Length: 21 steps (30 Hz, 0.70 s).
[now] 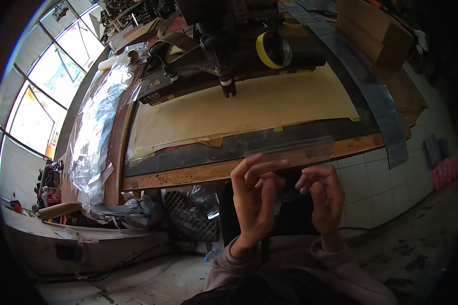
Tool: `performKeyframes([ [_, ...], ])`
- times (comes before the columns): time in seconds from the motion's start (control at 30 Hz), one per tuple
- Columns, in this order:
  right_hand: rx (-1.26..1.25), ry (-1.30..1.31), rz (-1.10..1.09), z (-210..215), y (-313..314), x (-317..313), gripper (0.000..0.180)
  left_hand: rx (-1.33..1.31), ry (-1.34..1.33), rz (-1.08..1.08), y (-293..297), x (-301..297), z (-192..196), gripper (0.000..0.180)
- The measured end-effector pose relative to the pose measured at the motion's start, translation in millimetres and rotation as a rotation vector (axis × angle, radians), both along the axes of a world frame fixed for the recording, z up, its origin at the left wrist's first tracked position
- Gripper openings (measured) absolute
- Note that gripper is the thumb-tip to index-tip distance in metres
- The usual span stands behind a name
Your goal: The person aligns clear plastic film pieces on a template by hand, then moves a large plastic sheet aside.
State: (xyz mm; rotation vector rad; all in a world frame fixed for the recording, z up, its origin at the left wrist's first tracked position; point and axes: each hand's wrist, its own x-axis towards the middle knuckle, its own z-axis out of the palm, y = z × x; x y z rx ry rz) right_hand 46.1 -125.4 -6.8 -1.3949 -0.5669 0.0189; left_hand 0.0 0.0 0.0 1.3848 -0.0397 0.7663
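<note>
Both my hands are raised in front of the table's near wooden edge, with a thin clear plastic sheet (310,151) between and behind them. My left hand (253,201) has its fingers bent inward, closed on the sheet. Facing it, my right hand (324,199) curls its fingers and thumb around the sheet's other side. The sheet's lower part is hard to make out against the dark clothing. Beyond them, a long tan paper sheet (244,109) lies on the dark table top (203,158), with small yellow tape pieces along its edges.
A machine head (224,66) overhangs the table's far side, with a yellow tape roll (269,50) on it. Crumpled clear film (94,132) covers the board at left. A grey plastic strip (371,94) hangs over the right edge, near a cardboard box (374,30).
</note>
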Motion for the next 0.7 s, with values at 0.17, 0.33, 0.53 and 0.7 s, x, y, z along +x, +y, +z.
performKeyframes([
  [0.17,0.06,-0.084,-0.079,9.4,5.8,3.9,0.027,0.063,-0.033,0.003,-1.9,-2.7,5.3,0.027],
  [0.33,0.078,-0.063,-0.088,19.1,10.9,3.6,0.019,0.093,-0.017,0.055,1.3,1.4,14.1,0.017],
  [0.53,0.115,-0.035,-0.086,25.9,14.2,3.2,0.016,0.142,0.091,0.149,2.7,2.0,25.5,0.015],
  [0.7,0.102,-0.007,-0.024,28.1,13.5,2.5,0.015,0.053,0.066,0.206,0.8,2.5,24.9,0.013],
])
